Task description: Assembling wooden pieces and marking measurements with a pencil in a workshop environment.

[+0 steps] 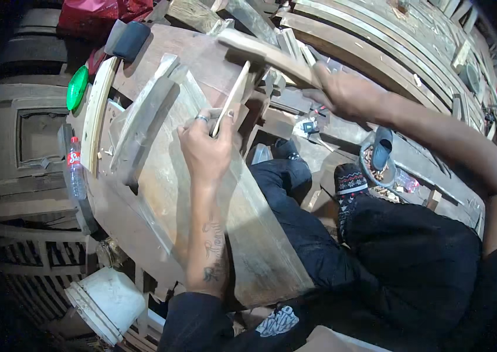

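Observation:
My left hand [206, 144] is closed around a slim, pale, pointed piece of wood [235, 97], held upright over the bench. Beneath that hand lies a wide wooden board [254, 234], slanting toward my lap. My right hand [342, 91] grips one end of a long wooden bar [269, 54], smeared by motion. The bar's far end reaches left, above the tip of the pale piece; whether they touch, I cannot tell. Left of the board rests a curved wooden piece [146, 117].
A plastic bottle [76, 170], a green oval object [77, 88] and a dark case [131, 41] sit along the bench's left side. A white bucket [111, 302] stands lower left. Near my foot is a tub of wood chips [374, 167]. Long beams [366, 64] lie at the far right.

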The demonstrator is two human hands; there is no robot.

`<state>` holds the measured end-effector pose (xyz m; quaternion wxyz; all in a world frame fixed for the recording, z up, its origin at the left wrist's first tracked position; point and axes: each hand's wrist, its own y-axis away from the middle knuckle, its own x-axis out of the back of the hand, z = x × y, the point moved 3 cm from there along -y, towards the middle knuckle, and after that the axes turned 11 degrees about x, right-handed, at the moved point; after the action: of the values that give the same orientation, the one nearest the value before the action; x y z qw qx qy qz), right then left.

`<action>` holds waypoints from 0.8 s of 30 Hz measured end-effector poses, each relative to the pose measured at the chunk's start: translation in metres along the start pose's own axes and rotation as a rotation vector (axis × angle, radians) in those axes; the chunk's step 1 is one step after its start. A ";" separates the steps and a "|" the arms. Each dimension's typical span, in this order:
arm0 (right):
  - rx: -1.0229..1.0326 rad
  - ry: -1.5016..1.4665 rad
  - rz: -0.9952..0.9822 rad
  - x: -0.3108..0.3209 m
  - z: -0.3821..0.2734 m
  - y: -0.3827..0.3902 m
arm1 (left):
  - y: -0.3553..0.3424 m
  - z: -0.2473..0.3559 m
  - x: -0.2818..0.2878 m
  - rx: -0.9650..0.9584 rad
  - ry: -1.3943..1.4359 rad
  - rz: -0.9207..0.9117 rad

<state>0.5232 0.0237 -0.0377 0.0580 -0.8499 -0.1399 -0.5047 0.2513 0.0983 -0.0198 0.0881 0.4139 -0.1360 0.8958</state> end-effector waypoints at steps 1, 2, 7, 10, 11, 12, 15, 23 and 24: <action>-0.040 -0.030 -0.114 -0.001 -0.017 0.003 | -0.001 -0.004 0.001 0.018 0.007 -0.018; 0.085 0.041 -0.144 -0.001 -0.030 0.006 | -0.001 -0.008 0.002 0.036 0.014 -0.036; 0.052 0.104 -0.007 0.013 -0.005 0.007 | 0.001 0.002 0.003 -0.017 0.024 -0.016; 0.027 0.045 -0.031 0.000 -0.013 0.000 | 0.002 -0.012 0.003 0.094 0.005 -0.074; 0.127 0.092 -0.014 -0.002 -0.025 0.006 | 0.002 -0.015 0.000 0.122 0.038 -0.087; 0.116 0.145 -0.107 -0.001 -0.027 0.008 | 0.001 -0.013 -0.002 0.031 0.036 -0.065; 0.186 0.242 -0.101 0.009 -0.014 0.006 | 0.001 -0.001 0.003 0.054 0.012 -0.062; 0.137 0.204 -0.185 0.002 -0.039 0.009 | 0.002 -0.009 0.005 -0.034 -0.077 0.040; 0.127 0.203 -0.203 0.005 -0.033 0.010 | 0.001 -0.005 0.006 0.038 0.010 -0.073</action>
<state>0.5006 0.0076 -0.0167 0.0742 -0.7705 -0.2503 -0.5815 0.2440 0.0995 -0.0184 0.1135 0.4155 -0.1033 0.8966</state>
